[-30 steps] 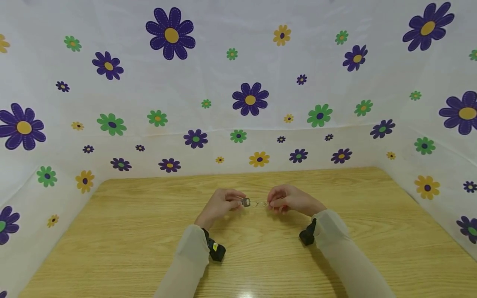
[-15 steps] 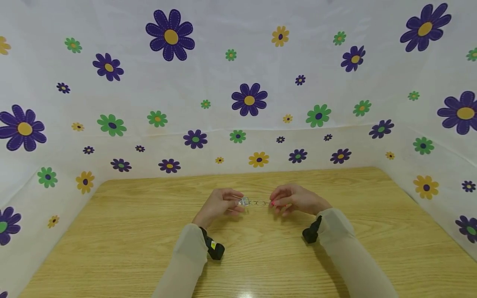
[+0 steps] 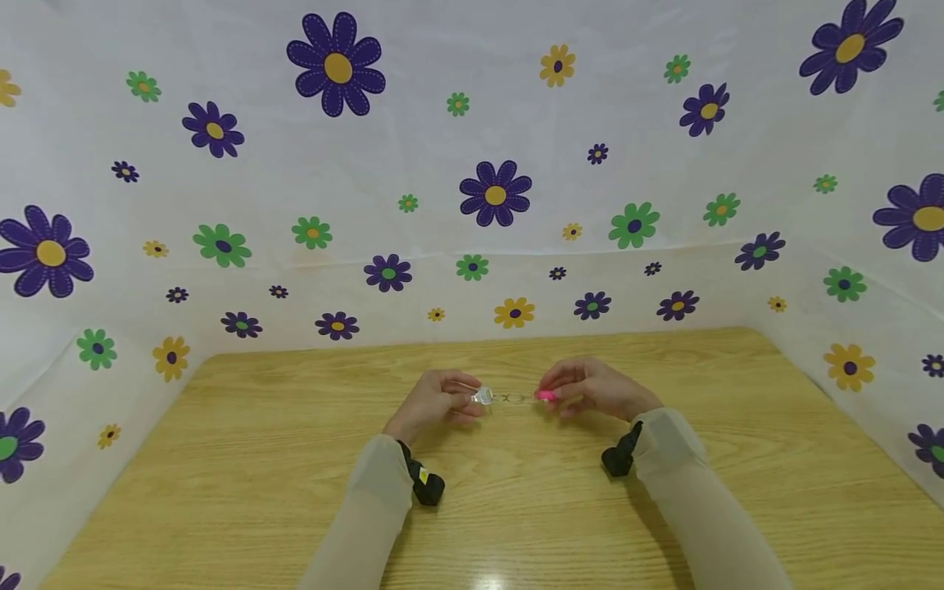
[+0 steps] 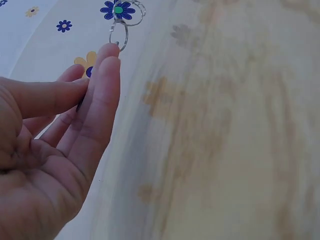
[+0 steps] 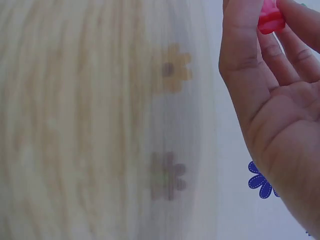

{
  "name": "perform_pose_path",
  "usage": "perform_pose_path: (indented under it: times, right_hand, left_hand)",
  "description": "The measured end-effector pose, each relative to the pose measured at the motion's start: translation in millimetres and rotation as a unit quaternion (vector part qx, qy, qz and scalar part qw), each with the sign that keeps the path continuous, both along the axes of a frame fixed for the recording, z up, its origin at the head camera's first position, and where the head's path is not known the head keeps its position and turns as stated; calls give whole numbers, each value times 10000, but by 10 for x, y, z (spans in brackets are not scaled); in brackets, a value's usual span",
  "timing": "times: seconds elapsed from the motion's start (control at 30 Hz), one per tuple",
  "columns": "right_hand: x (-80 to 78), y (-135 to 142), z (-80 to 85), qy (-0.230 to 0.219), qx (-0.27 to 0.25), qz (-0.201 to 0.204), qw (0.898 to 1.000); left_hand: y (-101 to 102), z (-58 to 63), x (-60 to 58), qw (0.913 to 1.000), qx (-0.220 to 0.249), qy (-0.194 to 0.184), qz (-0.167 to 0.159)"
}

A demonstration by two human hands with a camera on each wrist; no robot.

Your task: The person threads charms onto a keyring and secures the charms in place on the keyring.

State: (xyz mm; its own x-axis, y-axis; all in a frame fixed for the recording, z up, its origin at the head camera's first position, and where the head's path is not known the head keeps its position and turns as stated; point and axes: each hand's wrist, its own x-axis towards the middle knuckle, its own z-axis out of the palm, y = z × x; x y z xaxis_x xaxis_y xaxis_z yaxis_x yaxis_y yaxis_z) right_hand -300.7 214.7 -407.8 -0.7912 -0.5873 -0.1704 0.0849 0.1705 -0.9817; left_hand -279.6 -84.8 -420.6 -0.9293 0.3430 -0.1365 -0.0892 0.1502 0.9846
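Observation:
In the head view, my left hand [image 3: 433, 403] pinches a shiny metal key [image 3: 483, 396] by its blade, thumb against fingers. From the key's head a short run of linked metal rings [image 3: 516, 398] stretches across to my right hand [image 3: 599, 388]. That hand pinches a small bright pink charm [image 3: 546, 395] at the other end. The right wrist view shows the pink charm [image 5: 271, 19] between thumb and fingers, cut by the top edge. Rings [image 4: 120, 31] show beyond the left fingertips in the left wrist view, where the fingers mostly hide the key.
Both hands are above a light wood-grain table [image 3: 487, 500]. A white cloth [image 3: 413, 156] printed with flowers encloses the back and sides. Black wrist cameras are strapped on the left [image 3: 428, 485] and right [image 3: 619, 455] wrists.
My right hand has shifted slightly right, and the pink charm has come into sight between its fingers. The key's head has turned from dark to bright. The left hand has barely moved.

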Motion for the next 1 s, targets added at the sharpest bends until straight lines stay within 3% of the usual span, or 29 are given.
perform_pose_path:
  times: [0.47, 1.0]
  right_hand:
    - [-60, 46, 8, -27, 30, -283, 9996]
    - [-118, -3, -5, 31, 402, -501, 9979]
  left_hand:
    - [-5, -12, -127, 9978, 206, -416, -462]
    - [76, 34, -151, 9983, 11, -557, -178]
